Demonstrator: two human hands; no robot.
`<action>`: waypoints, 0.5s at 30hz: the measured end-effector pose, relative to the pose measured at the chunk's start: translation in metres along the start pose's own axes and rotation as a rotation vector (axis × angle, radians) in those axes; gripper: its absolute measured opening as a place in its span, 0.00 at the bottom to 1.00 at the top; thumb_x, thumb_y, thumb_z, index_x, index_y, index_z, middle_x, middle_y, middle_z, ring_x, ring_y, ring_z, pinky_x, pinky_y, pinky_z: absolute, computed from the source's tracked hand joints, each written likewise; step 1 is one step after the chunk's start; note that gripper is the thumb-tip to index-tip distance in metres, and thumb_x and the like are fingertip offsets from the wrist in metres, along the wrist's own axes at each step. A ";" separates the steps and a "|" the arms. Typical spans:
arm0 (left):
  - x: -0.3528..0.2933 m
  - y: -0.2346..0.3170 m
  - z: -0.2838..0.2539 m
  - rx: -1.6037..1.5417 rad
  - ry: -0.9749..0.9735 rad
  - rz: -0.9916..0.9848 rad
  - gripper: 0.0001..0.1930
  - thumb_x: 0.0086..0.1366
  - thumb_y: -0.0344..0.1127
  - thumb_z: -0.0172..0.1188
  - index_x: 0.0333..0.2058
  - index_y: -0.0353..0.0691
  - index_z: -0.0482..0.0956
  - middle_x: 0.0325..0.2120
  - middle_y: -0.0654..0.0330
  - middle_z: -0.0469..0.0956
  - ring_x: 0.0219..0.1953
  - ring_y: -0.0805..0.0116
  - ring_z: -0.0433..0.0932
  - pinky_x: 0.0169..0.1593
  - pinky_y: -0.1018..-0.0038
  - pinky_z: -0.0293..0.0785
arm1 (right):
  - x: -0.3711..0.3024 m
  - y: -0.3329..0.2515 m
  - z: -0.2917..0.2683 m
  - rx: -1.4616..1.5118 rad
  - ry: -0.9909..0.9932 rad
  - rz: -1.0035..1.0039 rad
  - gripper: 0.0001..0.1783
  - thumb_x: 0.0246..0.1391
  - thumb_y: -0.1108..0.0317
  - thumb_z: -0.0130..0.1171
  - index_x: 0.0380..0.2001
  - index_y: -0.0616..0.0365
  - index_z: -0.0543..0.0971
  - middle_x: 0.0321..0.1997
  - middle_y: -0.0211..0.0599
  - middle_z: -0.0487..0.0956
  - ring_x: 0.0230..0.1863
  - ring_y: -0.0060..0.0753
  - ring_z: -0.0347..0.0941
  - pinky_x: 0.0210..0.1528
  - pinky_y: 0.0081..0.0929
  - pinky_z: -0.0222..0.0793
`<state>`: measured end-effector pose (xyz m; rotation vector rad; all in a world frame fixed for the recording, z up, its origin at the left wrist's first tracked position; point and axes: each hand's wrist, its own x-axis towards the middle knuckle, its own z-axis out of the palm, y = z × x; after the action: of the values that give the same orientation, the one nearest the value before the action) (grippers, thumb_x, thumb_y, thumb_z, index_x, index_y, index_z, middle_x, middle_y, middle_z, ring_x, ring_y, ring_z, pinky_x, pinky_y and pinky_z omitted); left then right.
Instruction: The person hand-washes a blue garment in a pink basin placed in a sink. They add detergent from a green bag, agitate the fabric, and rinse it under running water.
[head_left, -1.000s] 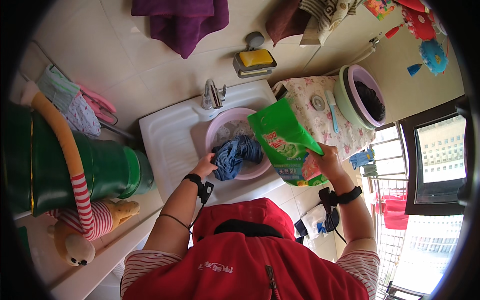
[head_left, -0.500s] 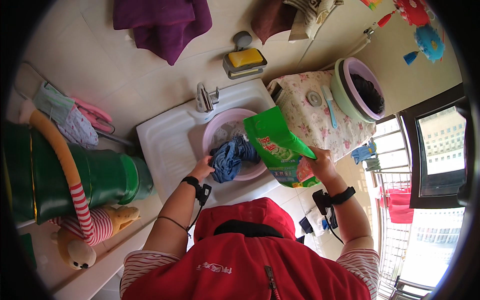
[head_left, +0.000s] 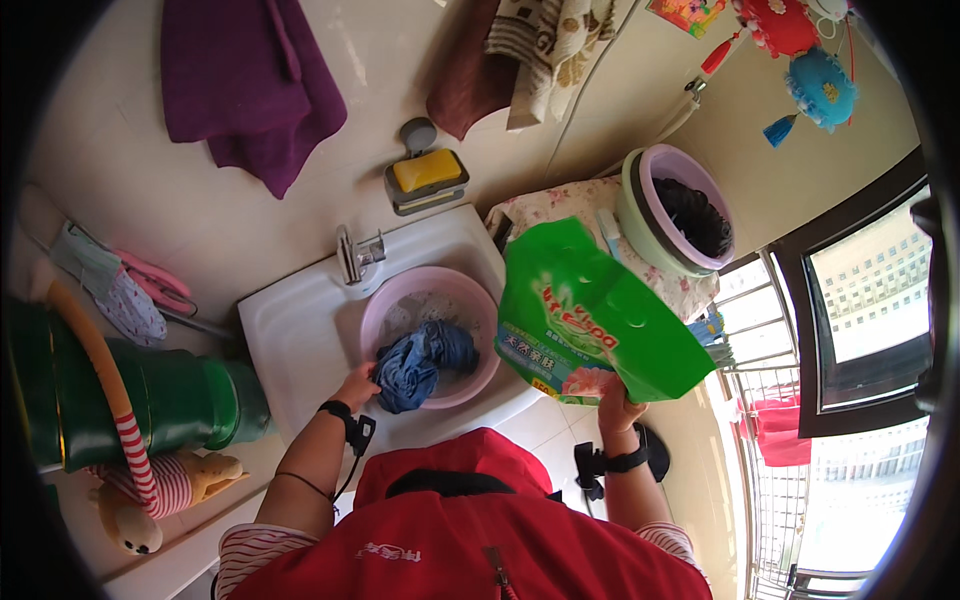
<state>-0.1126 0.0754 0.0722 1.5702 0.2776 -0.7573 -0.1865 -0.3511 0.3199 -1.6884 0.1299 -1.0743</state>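
A pink basin (head_left: 480, 290) stands in the white sink (head_left: 275, 310), holding foamy water and a crumpled blue denim-like garment (head_left: 410, 365). At the basin's near left rim, my left hand (head_left: 357, 386) pinches the garment's edge. My right hand (head_left: 620, 408) is closed on the lower edge of a large green detergent bag (head_left: 600, 320). The bag is held tilted to the right of the basin, its printed front toward me. It covers part of the flowered cloth behind it.
A chrome faucet (head_left: 358, 255) rises behind the basin, below a soap holder (head_left: 428, 185) with a yellow bar. Stacked basins (head_left: 640, 215) with dark cloth stand on the flowered cloth (head_left: 550, 207). A green cylinder (head_left: 150, 390) and plush monkey (head_left: 165, 490) are at left; a barred window is at right.
The detergent bag has swung right, away from above the basin, and its front has turned more toward me. My left hand stays at the garment. The whole view has shifted.
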 end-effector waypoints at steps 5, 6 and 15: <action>-0.010 0.022 0.011 0.002 0.050 -0.055 0.30 0.44 0.14 0.55 0.51 0.33 0.70 0.44 0.57 0.75 0.49 0.63 0.73 0.55 0.71 0.67 | 0.027 0.051 0.028 -0.346 0.106 0.097 0.08 0.60 0.71 0.57 0.30 0.65 0.79 0.27 0.28 0.78 0.28 0.18 0.68 0.31 0.25 0.67; -0.012 0.025 0.013 0.002 0.070 -0.073 0.30 0.44 0.14 0.54 0.51 0.33 0.70 0.44 0.57 0.75 0.49 0.63 0.73 0.55 0.71 0.68 | 0.040 0.062 0.033 -0.276 0.126 0.132 0.09 0.60 0.70 0.56 0.31 0.66 0.79 0.27 0.29 0.78 0.29 0.19 0.68 0.32 0.25 0.68; -0.014 0.020 0.034 -0.016 0.281 -0.022 0.30 0.49 0.33 0.68 0.51 0.31 0.70 0.44 0.54 0.75 0.47 0.65 0.74 0.53 0.71 0.68 | 0.156 0.169 0.008 -0.254 0.312 0.241 0.19 0.63 0.61 0.54 0.31 0.69 0.79 0.30 0.37 0.81 0.29 0.25 0.74 0.35 0.29 0.70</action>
<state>-0.1217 0.0430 0.0970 1.6606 0.5059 -0.5479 -0.0199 -0.5033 0.2732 -1.6632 0.6776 -1.1656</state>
